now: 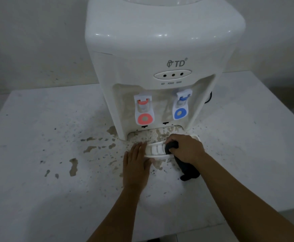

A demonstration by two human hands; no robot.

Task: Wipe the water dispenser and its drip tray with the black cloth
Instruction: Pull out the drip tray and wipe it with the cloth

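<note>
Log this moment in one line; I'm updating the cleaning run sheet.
left hand: steadies white plastic drip tray | right hand: grips black cloth, wiping tray | white tabletop: stained

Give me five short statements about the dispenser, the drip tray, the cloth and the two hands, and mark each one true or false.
1. The right hand grips the black cloth against the drip tray. True.
2. The left hand is raised to the blue tap. False: it lies with straight fingers against the tray's left end.
3. The red tap is left of the blue tap on the water dispenser. True.
4. The white table is spotless. False: brownish stains and specks lie in front of the dispenser.
5. The drip tray is black. False: it is white.
</note>
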